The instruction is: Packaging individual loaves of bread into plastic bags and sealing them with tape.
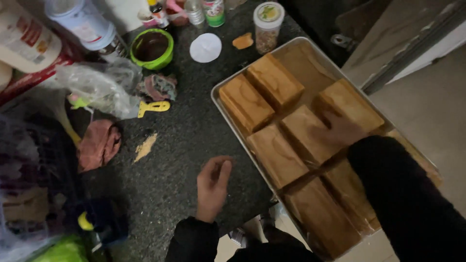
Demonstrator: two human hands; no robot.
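Right hand (340, 127) rests on loaf (310, 133), long axis lying diagonally.

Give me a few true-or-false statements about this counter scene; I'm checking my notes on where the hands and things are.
1. The right hand rests on the wrapped brown blocks in the metal tray. True.
2. The left hand grips a block. False: it is empty, over the dark counter beside the tray.
3. A green bowl stands at the far side of the counter. True.
4. The white round lid lies inside the tray. False: it lies on the counter, beyond the tray.
5. A yellow scraper lies left of the tray. True.
6. The tray holds only one block. False: it holds several.
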